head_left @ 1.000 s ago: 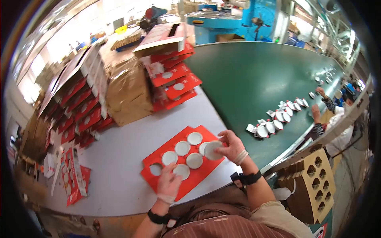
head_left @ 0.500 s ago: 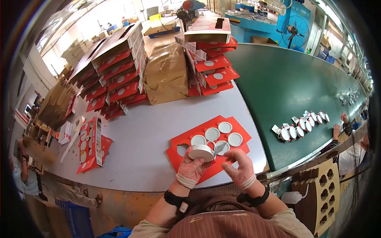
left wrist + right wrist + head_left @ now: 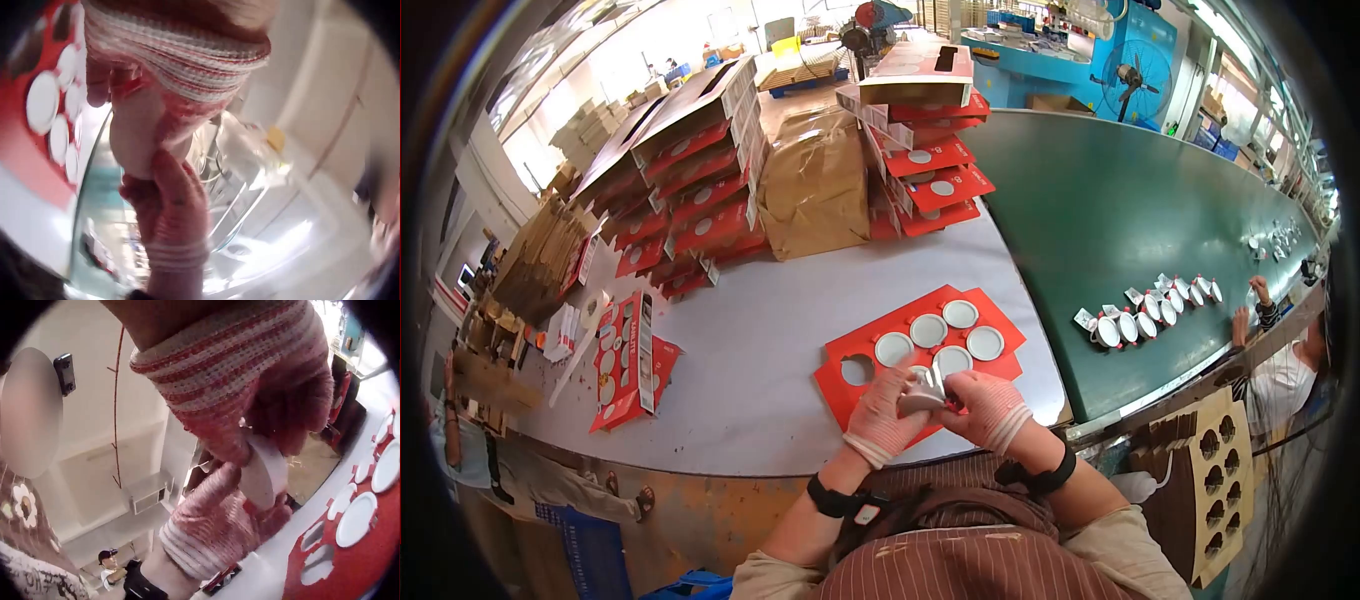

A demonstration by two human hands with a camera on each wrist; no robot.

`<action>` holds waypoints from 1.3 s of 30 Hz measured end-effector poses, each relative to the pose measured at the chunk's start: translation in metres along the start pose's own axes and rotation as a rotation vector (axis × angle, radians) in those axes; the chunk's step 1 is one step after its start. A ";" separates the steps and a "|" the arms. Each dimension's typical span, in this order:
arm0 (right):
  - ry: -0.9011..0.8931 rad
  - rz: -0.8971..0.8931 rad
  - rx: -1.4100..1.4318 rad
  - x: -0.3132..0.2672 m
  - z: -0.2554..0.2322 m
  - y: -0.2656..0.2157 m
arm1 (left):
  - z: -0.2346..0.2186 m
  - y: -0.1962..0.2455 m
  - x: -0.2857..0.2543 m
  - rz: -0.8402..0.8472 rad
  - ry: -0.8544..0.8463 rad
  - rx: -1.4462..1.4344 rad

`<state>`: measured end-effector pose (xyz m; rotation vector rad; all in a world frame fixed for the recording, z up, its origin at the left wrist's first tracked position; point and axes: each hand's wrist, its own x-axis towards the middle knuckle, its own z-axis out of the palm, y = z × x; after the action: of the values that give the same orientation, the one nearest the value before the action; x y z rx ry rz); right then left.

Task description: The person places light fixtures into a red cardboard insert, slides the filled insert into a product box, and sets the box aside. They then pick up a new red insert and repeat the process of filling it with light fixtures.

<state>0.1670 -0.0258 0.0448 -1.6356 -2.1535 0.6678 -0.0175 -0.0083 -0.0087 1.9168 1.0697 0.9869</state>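
Observation:
My gloved left hand (image 3: pixel 876 412) holds a white round cup (image 3: pixel 920 398) low over the near edge of a red card sheet (image 3: pixel 836 388). My gloved right hand (image 3: pixel 984 408) grips the cup's right side, its fingertips meeting the left hand's. In the right wrist view the cup (image 3: pixel 262 475) sits tilted between both hands, its side partly hidden by fingers. The left wrist view shows its pale round face (image 3: pixel 134 134) beside the right hand (image 3: pixel 178 206). Several white discs (image 3: pixel 929 331) fill round holes in the sheet, and one hole (image 3: pixel 857 370) at its left stands bare.
Stacked red-and-white cartons (image 3: pixel 700 200) and a brown wrapped bundle (image 3: pixel 815 190) stand at the back of the white table. A folded red carton (image 3: pixel 625 365) lies left. On the green surface (image 3: pixel 1050 220) white cups (image 3: pixel 1108 332) lie in rows, near another person's hands (image 3: pixel 1260 290).
My left hand has lifted a cup with a handle and tag off the sheet. My right hand, first at the sheet's right side, has come over to grip it too. The head view has swung left.

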 end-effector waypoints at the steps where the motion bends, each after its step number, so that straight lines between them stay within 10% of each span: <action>1: 0.004 -0.070 -0.009 0.000 0.001 0.002 | -0.003 0.007 0.004 0.152 -0.032 0.243; 7: 0.044 -0.103 0.723 -0.013 0.003 0.007 | -0.013 0.005 0.000 -0.251 -0.116 -0.620; 14: 0.002 0.073 1.200 -0.013 -0.001 0.003 | 0.006 0.010 -0.005 -0.232 -0.093 -1.268; 22: -0.011 0.116 1.088 -0.003 0.003 0.010 | 0.008 0.012 -0.010 -0.300 -0.288 -1.603; 28: 0.133 0.065 1.028 -0.004 0.023 0.006 | 0.022 -0.006 -0.005 -0.361 0.178 -1.467; 30: 0.181 0.020 0.545 -0.007 0.033 0.004 | 0.021 -0.007 -0.007 -0.399 0.185 -1.449; 33: 0.110 0.076 0.322 -0.004 0.019 0.002 | 0.022 -0.016 -0.008 -0.124 0.177 -0.490; 39: -0.178 0.073 0.476 0.001 -0.002 0.000 | -0.032 0.006 0.003 -0.024 -0.293 -0.182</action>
<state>0.1683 -0.0243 0.0466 -1.4396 -1.8558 1.2776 -0.0418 -0.0010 0.0114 1.8257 0.8036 0.7342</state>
